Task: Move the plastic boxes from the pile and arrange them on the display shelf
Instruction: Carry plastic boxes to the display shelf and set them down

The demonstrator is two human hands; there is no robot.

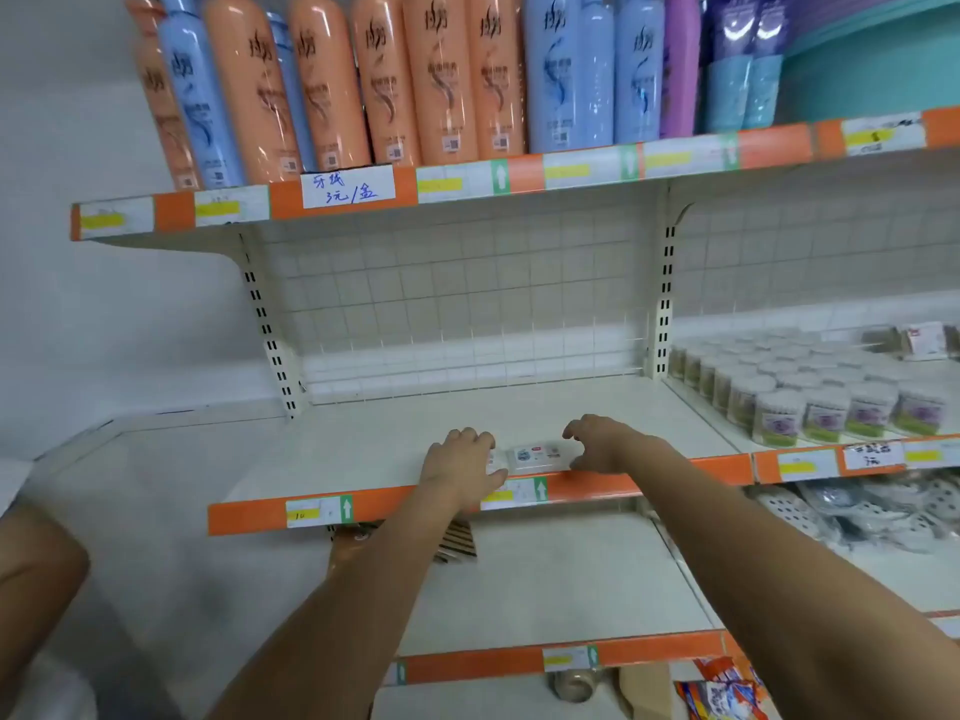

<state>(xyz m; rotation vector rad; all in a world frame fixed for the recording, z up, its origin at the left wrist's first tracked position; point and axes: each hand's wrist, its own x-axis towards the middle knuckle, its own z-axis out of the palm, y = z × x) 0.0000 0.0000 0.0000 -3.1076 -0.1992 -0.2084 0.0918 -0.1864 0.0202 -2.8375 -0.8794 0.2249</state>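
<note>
A small flat plastic box (535,456) with a white label lies near the front edge of the white display shelf (395,439), just behind its orange price strip. My left hand (462,467) rests at the box's left end, fingers curled over it. My right hand (597,444) hovers at the box's right end with loosely bent fingers, thumb near the box side. I cannot tell whether a second box lies under my left fingers. The pile of boxes is out of view.
Tall orange and blue bottles (332,80) fill the shelf above. Round clear tubs (810,397) crowd the neighbouring shelf to the right. A lower shelf (561,574) holds a striped packet. A tape roll (574,683) and snack bags lie near the floor.
</note>
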